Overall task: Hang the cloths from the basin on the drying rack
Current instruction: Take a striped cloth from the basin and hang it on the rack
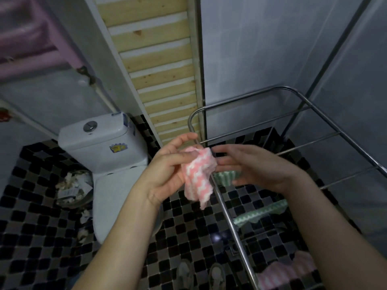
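My left hand (169,164) pinches the top of a pink-and-white wavy-striped cloth (199,174), which hangs crumpled just left of the metal drying rack (226,208). My right hand (253,164) reaches towards the cloth's right edge with fingers extended, over the rack's near-left corner. Whether its fingertips touch the cloth is unclear. A green striped cloth (226,176) hangs on a rack bar just under my right hand. A second green cloth (261,214) and a pink striped cloth (289,273) hang on nearer bars. The basin is not visible.
A white toilet (104,155) stands left of the rack. A bin of waste paper (73,189) sits beside it on the black-and-grey tiled floor. A wooden slatted panel (159,65) leans in the corner. My shoes (201,275) show at the bottom.
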Demonstrator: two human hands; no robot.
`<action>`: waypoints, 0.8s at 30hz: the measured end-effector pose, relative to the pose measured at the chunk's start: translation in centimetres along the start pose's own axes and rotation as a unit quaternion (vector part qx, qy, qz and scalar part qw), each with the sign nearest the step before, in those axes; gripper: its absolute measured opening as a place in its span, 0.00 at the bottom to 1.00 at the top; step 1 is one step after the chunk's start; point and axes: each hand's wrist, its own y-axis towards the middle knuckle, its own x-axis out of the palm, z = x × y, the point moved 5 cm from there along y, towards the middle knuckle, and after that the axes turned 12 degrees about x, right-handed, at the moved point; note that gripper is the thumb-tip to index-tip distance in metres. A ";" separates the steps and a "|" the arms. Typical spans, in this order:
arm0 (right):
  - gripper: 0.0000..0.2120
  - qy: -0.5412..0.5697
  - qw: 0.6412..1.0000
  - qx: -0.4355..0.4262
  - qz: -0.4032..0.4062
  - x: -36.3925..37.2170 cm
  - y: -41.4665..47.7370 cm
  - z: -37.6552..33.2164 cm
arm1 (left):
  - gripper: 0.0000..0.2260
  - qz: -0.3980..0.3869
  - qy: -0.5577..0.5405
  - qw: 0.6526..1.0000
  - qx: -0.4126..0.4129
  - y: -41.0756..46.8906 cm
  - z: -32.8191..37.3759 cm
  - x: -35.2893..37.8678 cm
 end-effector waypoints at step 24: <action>0.14 -0.023 0.965 -0.137 0.221 -1.8 0.9 -6.6 | 0.08 0.039 0.362 0.916 0.169 5.8 3.5 2.6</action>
